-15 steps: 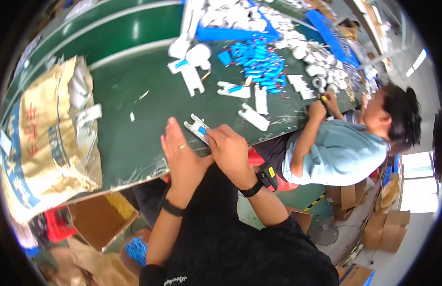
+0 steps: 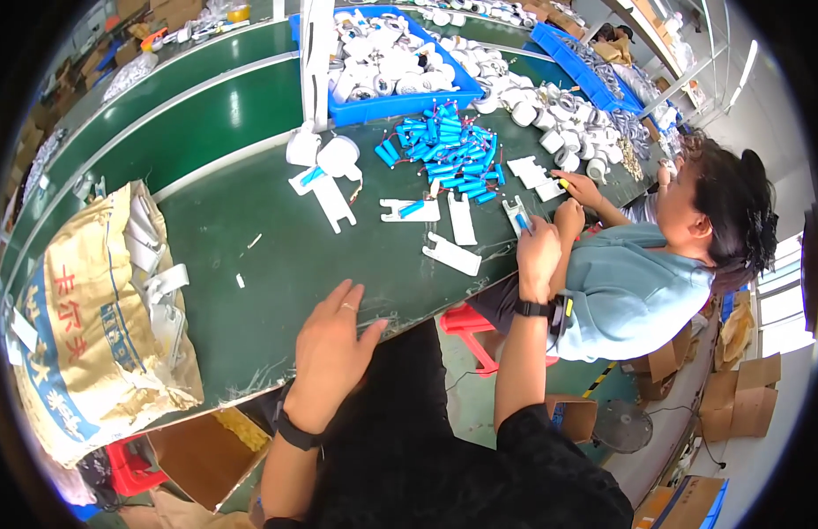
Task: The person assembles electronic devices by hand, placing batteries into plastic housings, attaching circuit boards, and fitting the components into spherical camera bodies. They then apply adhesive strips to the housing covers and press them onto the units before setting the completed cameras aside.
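Note:
My right hand [image 2: 539,256] is stretched out to the right, close to the co-worker's arms. Its fingers pinch a white plastic housing [image 2: 513,210] with a blue cylindrical battery in it. My left hand [image 2: 328,346] is at the table's near edge, empty, thumb apart from the fingers. Between the hands lie a white housing [image 2: 451,255] and another housing [image 2: 462,219]. A housing with a blue battery [image 2: 411,210] lies just behind them. Farther left, a white housing [image 2: 332,204] with a battery rests against round white parts [image 2: 338,157].
A heap of blue batteries [image 2: 453,150] lies on the green table [image 2: 277,291], before a blue bin [image 2: 400,104] of white parts. On the left stands a torn sack [image 2: 92,309] of white pieces. A co-worker [image 2: 638,273] sits close on the right, near a red stool [image 2: 471,331].
My right hand has moved right, away from my left hand, carrying the white housing toward the co-worker. My left hand has lowered toward the table edge. The view has shifted.

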`<action>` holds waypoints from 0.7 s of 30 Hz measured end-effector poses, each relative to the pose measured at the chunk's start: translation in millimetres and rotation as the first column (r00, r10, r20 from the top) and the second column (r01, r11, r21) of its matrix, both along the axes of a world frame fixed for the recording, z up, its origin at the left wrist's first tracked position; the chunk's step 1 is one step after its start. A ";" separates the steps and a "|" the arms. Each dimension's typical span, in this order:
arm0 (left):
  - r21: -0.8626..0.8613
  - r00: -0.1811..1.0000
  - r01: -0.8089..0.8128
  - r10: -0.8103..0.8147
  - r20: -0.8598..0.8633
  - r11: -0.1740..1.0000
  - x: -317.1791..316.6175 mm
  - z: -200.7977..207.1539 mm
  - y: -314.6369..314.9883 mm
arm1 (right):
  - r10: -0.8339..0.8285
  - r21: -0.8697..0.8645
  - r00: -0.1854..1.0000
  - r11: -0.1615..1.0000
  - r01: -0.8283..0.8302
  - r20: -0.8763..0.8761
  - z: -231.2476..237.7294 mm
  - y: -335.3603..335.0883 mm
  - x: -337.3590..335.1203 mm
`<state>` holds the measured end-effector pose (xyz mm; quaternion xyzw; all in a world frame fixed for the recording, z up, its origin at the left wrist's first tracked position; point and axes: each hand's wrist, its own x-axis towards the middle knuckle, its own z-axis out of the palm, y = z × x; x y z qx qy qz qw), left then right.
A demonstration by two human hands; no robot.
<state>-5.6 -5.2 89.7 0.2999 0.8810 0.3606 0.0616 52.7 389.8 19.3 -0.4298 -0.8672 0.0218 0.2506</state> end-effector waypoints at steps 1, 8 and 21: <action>0.007 1.000 0.016 -0.016 -0.014 1.000 -5.0 5.1 7.2 | 0.078 0.109 0.996 0.991 -0.072 -0.048 12.0 -16.9 0.3; -0.019 0.897 0.210 -0.200 -0.395 0.978 -108.0 -27.2 109.1 | 0.569 -0.017 0.810 0.817 -0.577 -0.143 61.5 -84.4 -2.7; -0.010 0.877 0.085 -0.080 -0.474 0.996 -91.5 -33.4 113.7 | 0.509 -0.188 0.800 0.793 -0.579 -0.316 21.2 -141.6 13.6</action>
